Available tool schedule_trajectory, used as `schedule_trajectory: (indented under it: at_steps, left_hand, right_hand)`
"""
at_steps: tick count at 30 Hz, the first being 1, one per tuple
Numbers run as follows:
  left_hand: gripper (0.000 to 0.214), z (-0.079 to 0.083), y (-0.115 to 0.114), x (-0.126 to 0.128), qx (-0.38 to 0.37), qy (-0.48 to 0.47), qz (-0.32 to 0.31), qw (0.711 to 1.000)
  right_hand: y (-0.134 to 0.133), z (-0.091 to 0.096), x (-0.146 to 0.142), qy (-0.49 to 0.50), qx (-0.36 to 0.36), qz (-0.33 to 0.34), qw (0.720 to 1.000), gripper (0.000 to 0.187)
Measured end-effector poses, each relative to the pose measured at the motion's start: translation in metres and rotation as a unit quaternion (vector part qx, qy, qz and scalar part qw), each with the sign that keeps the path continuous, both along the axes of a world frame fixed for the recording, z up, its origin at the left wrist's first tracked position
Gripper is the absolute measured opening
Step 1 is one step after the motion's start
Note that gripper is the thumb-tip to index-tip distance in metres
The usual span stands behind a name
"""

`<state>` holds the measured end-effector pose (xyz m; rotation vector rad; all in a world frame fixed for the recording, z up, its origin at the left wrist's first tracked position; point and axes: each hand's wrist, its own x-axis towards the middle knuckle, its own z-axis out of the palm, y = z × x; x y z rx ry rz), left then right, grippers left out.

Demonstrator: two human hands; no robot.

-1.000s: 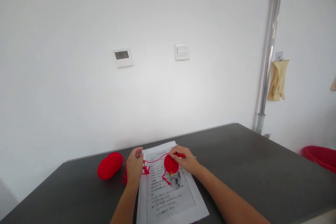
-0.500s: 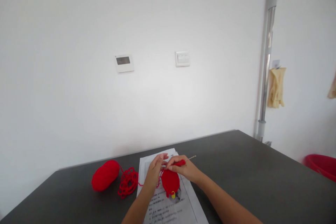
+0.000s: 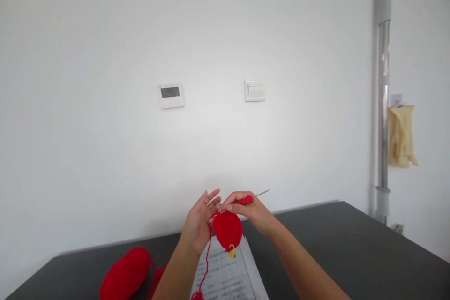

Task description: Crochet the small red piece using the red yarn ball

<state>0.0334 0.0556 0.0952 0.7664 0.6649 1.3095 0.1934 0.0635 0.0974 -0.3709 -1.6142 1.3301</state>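
Observation:
A crochet hook with a red grip [image 3: 245,200] and metal tips lies across my right hand [image 3: 256,211], which is closed on it by thumb and fingers. The hook's working end meets the top edge of a round red crocheted piece [image 3: 228,230], which hangs below my fingertips. A yellow stitch marker [image 3: 232,251] sits at its lower edge. To the left, my left hand [image 3: 199,222] is turned palm inward with its fingers stretched apart. A strand of red yarn [image 3: 207,262] runs down in front of that palm; I see no firm grip on it.
Printed sheets [image 3: 228,281] lie under the work on the dark table [image 3: 312,239]. A red yarn ball [image 3: 126,274] rests at the left, loose yarn [image 3: 156,281] beside it. Behind stands a white wall with a panel [image 3: 171,96], a switch [image 3: 255,91] and a pole [image 3: 383,117].
My left hand has opened and its fingers have spread. Both hands and the crocheted piece have lifted off the sheets. The view has tilted up and turned left.

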Motion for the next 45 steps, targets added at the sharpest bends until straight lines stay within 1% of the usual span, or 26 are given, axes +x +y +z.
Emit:
schedule_trajectory:
  at_steps: [4,6,8,10,13,15,16,18,20,21,23,26,28,31,33,35,36,40,42,43,45]
  left_hand:
    - [0.031,0.007,0.003,-0.002,-0.016,-0.063,-0.032,0.997]
    - [0.030,0.010,0.001,-0.003,-0.016,-0.091,-0.041,0.995]
    - [0.030,0.013,-0.003,-0.005,-0.014,-0.165,-0.082,0.983]
    - [0.031,0.019,-0.009,-0.009,-0.005,-0.214,-0.105,0.971]
    - [0.031,0.027,-0.021,-0.013,0.001,-0.270,-0.097,0.958]
    - [0.029,0.032,-0.028,-0.014,0.026,-0.265,-0.064,0.962]
    - [0.028,0.034,-0.032,-0.014,0.050,-0.251,-0.044,0.966]
    - [0.030,0.035,-0.037,-0.011,0.112,-0.189,-0.012,0.975]
    - [0.034,0.034,-0.040,-0.009,0.198,-0.108,0.042,0.973]
    - [0.036,0.033,-0.041,-0.007,0.239,-0.064,0.070,0.966]
    - [0.034,0.029,-0.042,-0.006,0.296,0.027,0.126,0.946]
    - [0.032,0.023,-0.041,-0.004,0.337,0.162,0.203,0.905]
    - [0.033,0.020,-0.041,-0.003,0.345,0.223,0.238,0.880]
    - [0.033,0.021,-0.043,-0.002,0.335,0.291,0.279,0.852]
    - [0.031,0.022,-0.044,-0.004,0.338,0.357,0.305,0.815]
    - [0.027,0.022,-0.044,-0.006,0.356,0.414,0.306,0.780]
    - [0.027,0.022,-0.044,-0.008,0.367,0.433,0.297,0.768]
    - [0.021,0.019,-0.041,-0.013,0.418,0.481,0.226,0.737]
    - [0.020,0.018,-0.040,-0.013,0.430,0.490,0.203,0.730]
    - [0.021,0.019,-0.041,-0.013,0.431,0.490,0.195,0.733]
    - [0.021,0.022,-0.043,-0.012,0.419,0.483,0.179,0.748]
  right_hand:
    - [0.002,0.001,-0.002,0.021,-0.010,0.018,1.000,0.015]
    - [0.001,0.002,-0.003,0.035,-0.018,0.040,0.998,0.013]
    - [0.000,0.002,-0.003,0.041,-0.029,0.062,0.997,0.012]
    - [-0.001,0.000,-0.004,0.046,-0.043,0.069,0.996,0.010]
    - [-0.002,-0.003,-0.004,0.035,-0.058,0.074,0.995,0.011]
    - [-0.004,-0.003,-0.005,0.026,-0.059,0.078,0.995,0.012]
    - [-0.005,-0.003,-0.005,0.022,-0.057,0.079,0.995,0.012]
    - [-0.008,-0.001,-0.006,0.018,-0.053,0.083,0.995,0.013]
    - [-0.011,0.001,-0.005,0.008,-0.047,0.083,0.995,0.013]
    - [-0.013,0.003,-0.005,0.004,-0.042,0.078,0.996,0.013]
    - [-0.016,0.006,-0.003,0.000,-0.037,0.069,0.997,0.013]
    - [-0.020,0.011,0.000,0.004,-0.031,0.062,0.998,0.013]
    - [-0.022,0.013,0.003,0.007,-0.023,0.057,0.998,0.012]
    - [-0.024,0.016,0.008,0.007,-0.008,0.045,0.999,0.011]
    - [-0.023,0.017,0.012,0.013,-0.004,0.044,0.999,0.010]
    - [-0.021,0.017,0.014,0.040,-0.004,0.050,0.998,0.009]
    - [-0.020,0.017,0.015,0.060,-0.006,0.055,0.997,0.008]
    - [-0.020,0.017,0.014,0.148,-0.023,0.082,0.985,0.007]
    - [-0.022,0.017,0.013,0.177,-0.034,0.085,0.980,0.006]
    - [-0.023,0.018,0.012,0.187,-0.039,0.083,0.978,0.006]
    - [-0.025,0.018,0.011,0.195,-0.046,0.074,0.977,0.006]
